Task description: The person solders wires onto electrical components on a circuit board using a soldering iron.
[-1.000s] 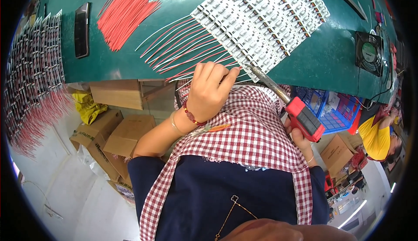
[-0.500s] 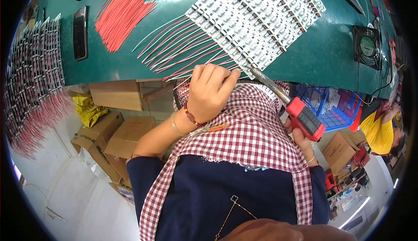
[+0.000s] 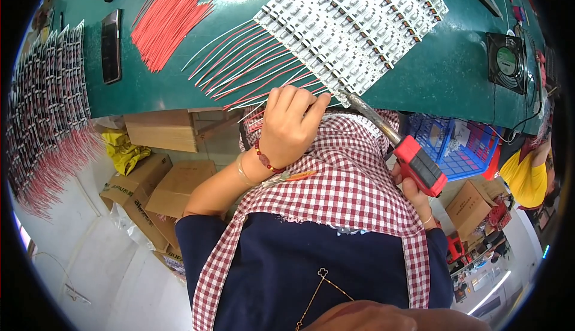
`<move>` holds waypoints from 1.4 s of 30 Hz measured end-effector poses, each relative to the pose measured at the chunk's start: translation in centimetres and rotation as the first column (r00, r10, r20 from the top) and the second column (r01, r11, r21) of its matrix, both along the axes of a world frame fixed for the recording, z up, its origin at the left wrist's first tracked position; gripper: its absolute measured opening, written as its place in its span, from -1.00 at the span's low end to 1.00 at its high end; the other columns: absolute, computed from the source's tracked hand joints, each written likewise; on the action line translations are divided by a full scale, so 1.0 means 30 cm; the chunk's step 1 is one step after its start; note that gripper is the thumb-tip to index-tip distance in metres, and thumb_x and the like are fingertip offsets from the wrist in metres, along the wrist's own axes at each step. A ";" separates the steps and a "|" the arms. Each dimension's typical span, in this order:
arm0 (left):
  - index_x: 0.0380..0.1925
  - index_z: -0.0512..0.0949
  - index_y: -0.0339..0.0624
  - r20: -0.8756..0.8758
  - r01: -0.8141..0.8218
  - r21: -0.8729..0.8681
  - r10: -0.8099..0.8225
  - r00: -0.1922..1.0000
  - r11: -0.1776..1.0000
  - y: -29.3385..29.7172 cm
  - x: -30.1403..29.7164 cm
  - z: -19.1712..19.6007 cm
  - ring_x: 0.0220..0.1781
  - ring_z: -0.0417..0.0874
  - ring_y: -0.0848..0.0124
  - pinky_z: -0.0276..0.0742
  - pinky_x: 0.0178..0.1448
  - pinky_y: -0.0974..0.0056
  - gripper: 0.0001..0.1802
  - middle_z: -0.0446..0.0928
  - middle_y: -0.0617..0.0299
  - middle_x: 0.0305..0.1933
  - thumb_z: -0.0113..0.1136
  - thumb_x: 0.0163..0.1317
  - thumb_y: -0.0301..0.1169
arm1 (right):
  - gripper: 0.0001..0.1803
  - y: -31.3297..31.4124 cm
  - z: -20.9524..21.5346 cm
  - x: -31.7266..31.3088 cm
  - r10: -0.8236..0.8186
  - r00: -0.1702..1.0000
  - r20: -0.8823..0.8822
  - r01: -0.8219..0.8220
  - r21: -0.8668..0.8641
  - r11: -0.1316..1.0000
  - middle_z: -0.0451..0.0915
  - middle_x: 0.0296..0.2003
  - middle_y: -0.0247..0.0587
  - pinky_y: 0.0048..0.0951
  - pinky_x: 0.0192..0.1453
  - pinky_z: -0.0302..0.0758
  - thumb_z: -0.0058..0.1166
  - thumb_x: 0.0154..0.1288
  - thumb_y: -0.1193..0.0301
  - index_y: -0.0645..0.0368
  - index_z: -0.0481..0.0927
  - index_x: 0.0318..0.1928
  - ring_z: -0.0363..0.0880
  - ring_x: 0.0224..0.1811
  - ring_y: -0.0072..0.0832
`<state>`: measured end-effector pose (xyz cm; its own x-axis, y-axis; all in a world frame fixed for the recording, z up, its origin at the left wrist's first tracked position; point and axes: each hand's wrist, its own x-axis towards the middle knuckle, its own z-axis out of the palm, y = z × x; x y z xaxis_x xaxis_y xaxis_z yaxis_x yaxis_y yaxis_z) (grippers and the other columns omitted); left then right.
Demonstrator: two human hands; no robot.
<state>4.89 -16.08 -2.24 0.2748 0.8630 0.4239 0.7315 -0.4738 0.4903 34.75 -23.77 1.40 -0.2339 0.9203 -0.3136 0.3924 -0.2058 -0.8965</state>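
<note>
A panel of small white circuit boards (image 3: 359,32) lies slanted on the green table, its near corner at the table's front edge. Red and white wires (image 3: 251,70) trail leftward from the panel's lower left side. My left hand (image 3: 288,121) is closed in a pinch beside that near corner, over the last wires; its fingertips are on a wire and partly hidden. From the right, my right hand (image 3: 413,192) grips the red and black handle of a soldering iron (image 3: 422,164). The iron's metal barrel points up and left, its tip at the panel's corner close to my left fingers.
A bundle of red wires (image 3: 165,29) and a phone (image 3: 111,46) lie on the left of the table. More wired panels (image 3: 48,103) hang at the far left. A small fan (image 3: 506,60) stands right, above a blue basket (image 3: 464,151). Cardboard boxes (image 3: 141,178) are below left. A yellow-clad person (image 3: 527,175) is nearby.
Both my hands and the iron stay almost in place at the panel's corner. The person at the right has shifted slightly.
</note>
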 end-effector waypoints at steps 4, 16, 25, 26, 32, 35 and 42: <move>-0.27 0.64 -0.20 -0.012 0.004 -0.023 -0.004 1.000 1.000 0.002 -0.002 0.001 -0.43 0.40 0.37 0.26 -0.34 0.27 -0.70 0.40 0.30 -0.45 0.25 -0.10 -0.62 | -0.74 -0.001 0.001 -0.005 -0.026 0.999 -0.025 0.027 0.040 0.999 0.60 -0.52 -0.27 -0.45 -0.42 0.48 0.13 0.18 0.24 0.20 0.60 -0.42 0.59 -0.50 -0.41; -0.42 0.52 -0.15 0.019 -0.050 -0.043 0.051 0.999 0.998 0.014 0.027 0.012 -0.22 0.51 0.28 0.30 -0.13 0.18 -0.81 0.52 0.25 -0.21 0.30 -0.09 -0.54 | -0.78 -0.021 -0.015 0.013 0.003 1.000 0.003 -0.003 0.077 0.997 0.59 -0.55 -0.27 -0.45 -0.46 0.47 0.11 0.16 0.30 0.21 0.58 -0.45 0.59 -0.54 -0.40; -0.44 0.49 -0.15 -0.015 -0.077 -0.098 0.076 0.997 0.992 0.019 0.040 0.009 -0.14 0.50 0.26 0.30 -0.08 0.16 -0.81 0.51 0.24 -0.14 0.28 -0.10 -0.55 | -0.88 -0.010 -0.025 -0.007 -0.011 1.000 0.017 0.009 0.069 0.998 0.58 -0.55 -0.27 -0.44 -0.45 0.48 0.07 -0.02 0.42 0.21 0.57 -0.47 0.59 -0.55 -0.38; -0.44 0.49 -0.15 -0.017 -0.078 -0.098 0.077 0.997 0.992 0.018 0.041 0.009 -0.14 0.50 0.26 0.30 -0.08 0.16 -0.81 0.51 0.24 -0.14 0.28 -0.10 -0.55 | -0.87 -0.009 -0.026 -0.010 -0.021 0.999 0.033 0.018 0.092 0.996 0.58 -0.54 -0.26 -0.44 -0.45 0.48 0.07 -0.03 0.42 0.21 0.57 -0.46 0.59 -0.55 -0.39; -0.45 0.49 -0.15 -0.010 -0.077 -0.131 0.077 0.997 0.988 0.021 0.039 0.017 -0.15 0.50 0.26 0.30 -0.09 0.17 -0.81 0.51 0.24 -0.15 0.28 -0.10 -0.56 | -0.86 -0.029 -0.036 0.002 -0.079 0.996 -0.029 0.079 0.002 0.997 0.58 -0.54 -0.26 -0.44 -0.44 0.50 0.08 -0.05 0.41 0.22 0.57 -0.45 0.60 -0.54 -0.38; -0.45 0.49 -0.16 -0.004 -0.077 -0.138 0.077 0.997 0.987 0.022 0.036 0.015 -0.16 0.50 0.26 0.30 -0.10 0.17 -0.81 0.51 0.24 -0.15 0.28 -0.10 -0.56 | -0.86 -0.004 -0.022 -0.010 -0.024 0.999 -0.023 0.025 0.047 0.999 0.59 -0.54 -0.24 -0.44 -0.44 0.50 0.07 -0.04 0.42 0.22 0.57 -0.45 0.60 -0.54 -0.37; -0.45 0.50 -0.17 -0.001 -0.075 -0.144 0.076 0.997 0.987 0.021 0.033 0.018 -0.16 0.50 0.27 0.31 -0.10 0.17 -0.81 0.51 0.23 -0.14 0.28 -0.11 -0.57 | -0.84 0.003 -0.016 -0.020 -0.022 0.997 0.074 0.014 0.097 0.995 0.58 -0.55 -0.25 -0.46 -0.45 0.50 0.07 -0.07 0.45 0.24 0.58 -0.42 0.60 -0.55 -0.39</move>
<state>5.88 -15.44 -1.69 0.2049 0.9333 0.2950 0.7600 -0.3416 0.5529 34.16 -23.67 0.93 -0.1961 0.9509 -0.2396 0.4564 -0.1277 -0.8805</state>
